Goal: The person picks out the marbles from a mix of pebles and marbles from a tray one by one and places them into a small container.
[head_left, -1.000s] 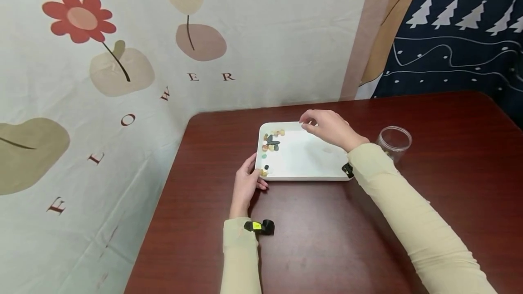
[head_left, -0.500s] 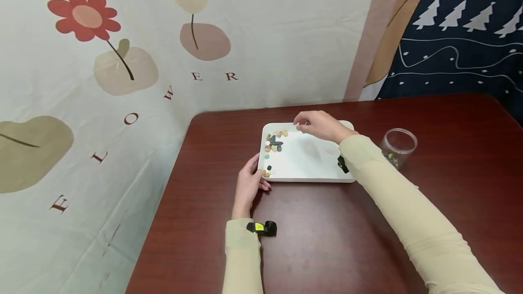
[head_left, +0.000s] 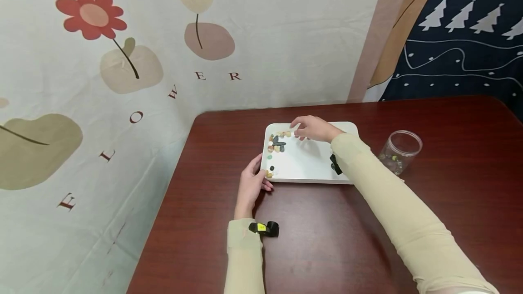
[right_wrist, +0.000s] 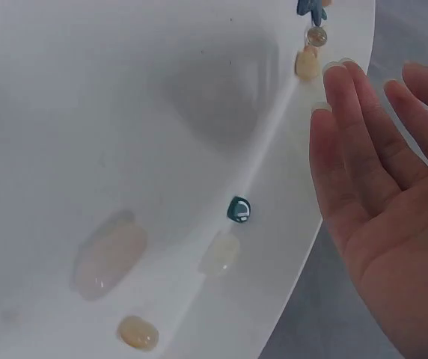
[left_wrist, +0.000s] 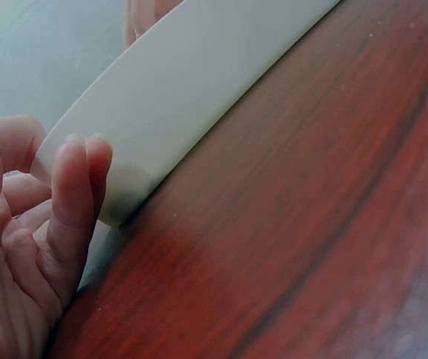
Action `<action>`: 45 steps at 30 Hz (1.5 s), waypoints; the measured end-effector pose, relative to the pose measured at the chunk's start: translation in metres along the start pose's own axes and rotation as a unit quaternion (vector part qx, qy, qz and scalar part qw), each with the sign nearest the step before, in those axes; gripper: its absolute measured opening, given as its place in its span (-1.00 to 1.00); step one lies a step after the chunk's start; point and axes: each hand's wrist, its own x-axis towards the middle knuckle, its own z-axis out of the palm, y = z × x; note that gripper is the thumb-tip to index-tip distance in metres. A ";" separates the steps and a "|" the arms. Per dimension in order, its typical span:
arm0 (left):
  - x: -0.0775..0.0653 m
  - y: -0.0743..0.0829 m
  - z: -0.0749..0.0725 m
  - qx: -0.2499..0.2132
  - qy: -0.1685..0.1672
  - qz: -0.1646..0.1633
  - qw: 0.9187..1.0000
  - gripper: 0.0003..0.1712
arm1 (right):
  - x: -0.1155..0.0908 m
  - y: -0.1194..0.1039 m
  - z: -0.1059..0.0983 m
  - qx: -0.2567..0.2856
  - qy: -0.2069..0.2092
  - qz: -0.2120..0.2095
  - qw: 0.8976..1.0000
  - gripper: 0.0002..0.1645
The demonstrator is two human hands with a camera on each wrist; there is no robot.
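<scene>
A white tray lies on the dark red table. Small polished stones sit along its left side, dark, tan, green and orange. My left hand grips the tray's near left corner, thumb at the rim; in the left wrist view its fingertips press the outer wall. My right hand hovers over the far part of the tray, thumb and forefinger apart, with nothing visible between them. Below it in the right wrist view are a dark teal stone, a large pale stone and a tan stone.
A clear open jar with some stones at the bottom stands right of the tray. The brown-red table reaches back to a flower-print cloth. A dark blue cloth with trees hangs at the back right.
My right hand has moved slightly left and nearer over the tray, and its thumb and forefinger have spread. The left hand keeps its hold on the corner. The head view has shifted a little.
</scene>
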 end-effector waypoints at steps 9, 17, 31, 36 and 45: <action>-0.004 0.005 -0.003 0.002 -0.012 -0.015 1.000 -0.34 | 0.009 0.001 0.015 0.057 -0.040 0.023 0.997 -0.49; -0.013 0.024 0.000 0.004 -0.017 -0.012 1.000 -0.33 | 0.018 0.001 0.025 0.063 -0.048 0.028 0.996 -0.50; -0.011 0.024 0.002 -0.003 -0.019 -0.011 1.000 -0.32 | 0.029 0.004 0.032 0.076 -0.036 0.024 0.996 -0.57; -0.010 0.025 0.003 0.000 -0.022 -0.008 1.000 -0.32 | 0.029 0.004 0.034 0.066 -0.019 0.031 0.997 -0.63; -0.009 0.024 0.001 0.002 -0.022 -0.008 1.000 -0.32 | 0.029 0.004 0.038 0.041 -0.005 0.045 0.998 -0.74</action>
